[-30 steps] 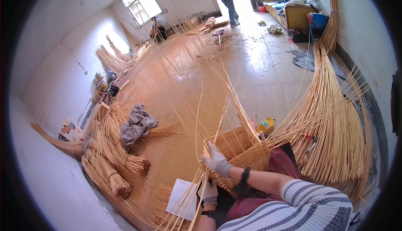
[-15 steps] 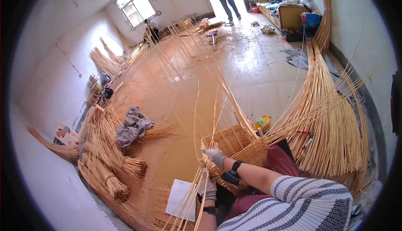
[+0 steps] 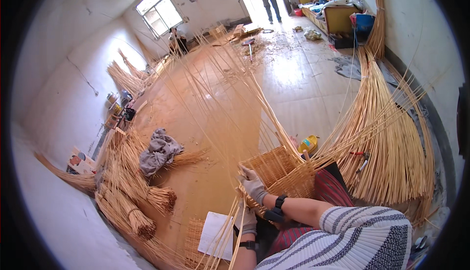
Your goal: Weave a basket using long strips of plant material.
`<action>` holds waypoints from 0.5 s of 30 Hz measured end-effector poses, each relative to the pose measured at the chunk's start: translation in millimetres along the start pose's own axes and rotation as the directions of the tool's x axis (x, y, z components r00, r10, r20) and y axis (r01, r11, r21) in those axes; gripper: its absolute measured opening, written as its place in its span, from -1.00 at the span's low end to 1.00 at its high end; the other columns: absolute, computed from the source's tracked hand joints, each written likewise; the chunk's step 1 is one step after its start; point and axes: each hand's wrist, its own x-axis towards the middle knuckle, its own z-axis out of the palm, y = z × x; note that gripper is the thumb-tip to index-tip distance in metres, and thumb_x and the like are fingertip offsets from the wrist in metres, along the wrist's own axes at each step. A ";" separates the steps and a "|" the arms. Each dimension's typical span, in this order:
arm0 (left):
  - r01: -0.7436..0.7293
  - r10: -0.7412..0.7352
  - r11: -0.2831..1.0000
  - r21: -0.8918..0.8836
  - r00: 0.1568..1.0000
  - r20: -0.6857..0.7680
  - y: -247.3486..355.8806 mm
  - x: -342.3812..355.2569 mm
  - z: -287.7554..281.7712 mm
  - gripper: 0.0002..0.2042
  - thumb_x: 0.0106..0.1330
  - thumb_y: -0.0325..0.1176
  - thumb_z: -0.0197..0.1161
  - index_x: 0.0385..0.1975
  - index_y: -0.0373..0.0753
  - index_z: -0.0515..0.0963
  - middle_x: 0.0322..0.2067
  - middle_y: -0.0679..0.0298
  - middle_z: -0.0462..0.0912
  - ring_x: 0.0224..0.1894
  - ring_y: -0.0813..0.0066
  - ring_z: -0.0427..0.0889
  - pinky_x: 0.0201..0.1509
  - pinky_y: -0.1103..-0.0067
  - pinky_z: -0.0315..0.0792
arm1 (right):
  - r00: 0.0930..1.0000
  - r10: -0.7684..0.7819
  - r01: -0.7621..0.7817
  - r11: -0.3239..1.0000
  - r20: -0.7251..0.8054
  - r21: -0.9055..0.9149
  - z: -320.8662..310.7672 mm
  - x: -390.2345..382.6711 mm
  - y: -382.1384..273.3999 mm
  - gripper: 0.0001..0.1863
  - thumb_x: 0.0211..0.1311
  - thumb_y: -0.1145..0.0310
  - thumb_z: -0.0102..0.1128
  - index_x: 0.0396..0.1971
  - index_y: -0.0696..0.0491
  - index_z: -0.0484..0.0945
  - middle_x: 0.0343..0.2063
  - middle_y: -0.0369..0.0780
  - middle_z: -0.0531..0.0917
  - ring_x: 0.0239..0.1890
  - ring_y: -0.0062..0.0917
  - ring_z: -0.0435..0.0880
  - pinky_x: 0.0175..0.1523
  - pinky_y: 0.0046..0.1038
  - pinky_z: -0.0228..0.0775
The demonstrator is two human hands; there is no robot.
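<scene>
While gloved right hand (image 3: 253, 184) lies nearer, set against the left edge of the woven basket (image 3: 272, 165) at the person's lap, which extends rightward and up from it, gloved left hand (image 3: 246, 219) lower, beside loose canes (image 3: 232, 221), both grips impossible to tell

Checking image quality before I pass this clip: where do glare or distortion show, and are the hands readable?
In the head view, the doorway is washed out and the floor shows strong glare; also in the head view, the right skirting bows and the corners go black; the right hand and left hand are readable there, though canes partly cover the left.
</scene>
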 end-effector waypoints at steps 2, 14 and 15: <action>-0.046 0.044 0.998 -0.033 0.996 -0.079 -5.4 -0.4 5.0 -0.34 0.24 -0.17 0.36 0.35 -0.20 0.34 -0.14 -0.09 0.70 -0.16 -0.14 0.69 -0.07 0.13 0.55 | 1.000 0.007 -0.010 0.991 0.023 0.134 10.2 -15.4 -20.3 -0.51 0.40 0.15 0.29 0.25 0.01 0.53 0.04 -0.15 0.67 -0.04 -0.52 0.60 0.02 -0.40 0.52; 0.067 -0.080 0.996 0.055 0.962 0.262 11.7 4.3 -1.8 -0.28 0.39 -0.11 0.23 0.42 -0.43 0.17 0.24 -0.34 0.43 0.21 -0.27 0.51 0.26 0.15 0.43 | 0.839 -0.272 0.465 0.808 0.471 -0.362 -21.0 8.8 -113.0 0.03 0.22 0.27 0.37 0.59 -0.24 -0.09 0.07 0.02 0.49 -0.03 -0.21 0.60 -0.01 -0.33 0.57; 0.139 -0.170 0.983 0.124 0.940 0.296 6.4 -3.7 -9.0 -0.25 0.36 -0.10 0.28 0.45 -0.32 0.16 0.17 -0.29 0.52 0.08 -0.26 0.61 0.13 0.09 0.50 | 0.853 -0.194 0.402 0.836 0.484 -0.375 -8.6 -3.7 -114.9 0.01 0.24 0.34 0.35 0.59 -0.24 -0.09 0.14 0.03 0.46 -0.01 -0.19 0.60 0.02 -0.34 0.57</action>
